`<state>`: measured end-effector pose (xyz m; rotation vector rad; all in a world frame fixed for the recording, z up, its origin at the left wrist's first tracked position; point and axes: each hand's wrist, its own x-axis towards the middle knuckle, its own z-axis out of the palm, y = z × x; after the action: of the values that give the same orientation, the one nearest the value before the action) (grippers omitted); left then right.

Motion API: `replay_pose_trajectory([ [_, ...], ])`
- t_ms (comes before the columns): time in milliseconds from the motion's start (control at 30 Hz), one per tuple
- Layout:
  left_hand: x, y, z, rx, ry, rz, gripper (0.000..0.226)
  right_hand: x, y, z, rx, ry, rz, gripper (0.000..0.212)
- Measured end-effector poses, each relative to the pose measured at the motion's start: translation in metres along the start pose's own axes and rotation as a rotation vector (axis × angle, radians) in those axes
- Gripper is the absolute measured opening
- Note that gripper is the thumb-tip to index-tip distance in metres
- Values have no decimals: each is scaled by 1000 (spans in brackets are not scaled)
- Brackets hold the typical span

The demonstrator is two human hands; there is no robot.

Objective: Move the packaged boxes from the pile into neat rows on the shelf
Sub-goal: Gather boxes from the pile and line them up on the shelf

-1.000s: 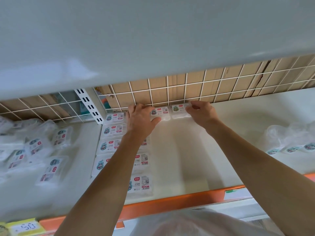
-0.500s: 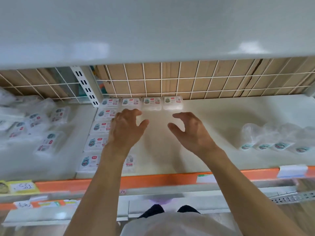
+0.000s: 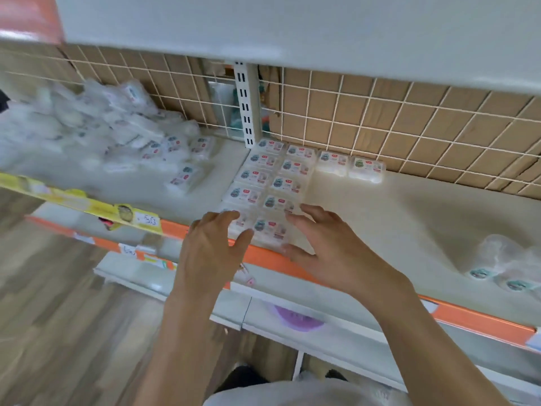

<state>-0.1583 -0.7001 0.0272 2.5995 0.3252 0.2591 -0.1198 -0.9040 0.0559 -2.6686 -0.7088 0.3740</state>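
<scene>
Both your hands, left hand and right hand, are empty with fingers spread; grabbing from the loose pile upper left could spill boxes.

We look from one head-worn camera, forward and down, close over the shelf edge, tilted, toward its wire back.

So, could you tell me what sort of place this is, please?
Most likely a shop aisle: tiered shelf with orange edge strips, a yellow price label, and rows of identical packaged boxes beside a loose pile.
</scene>
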Motion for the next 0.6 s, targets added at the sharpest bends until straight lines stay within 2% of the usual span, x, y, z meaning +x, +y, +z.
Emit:
replay_pose_trajectory([
  [300,1,-103,-56,-3,78,-131,41,61,-95,33,-27,-47,-137,61],
  [533,36,-198,-97,9,30,-84,46,121,-191,79,-4,-36,-130,62],
  [600,48,-217,-108,2,-9,-60,41,134,-213,93,7,-43,-106,62],
])
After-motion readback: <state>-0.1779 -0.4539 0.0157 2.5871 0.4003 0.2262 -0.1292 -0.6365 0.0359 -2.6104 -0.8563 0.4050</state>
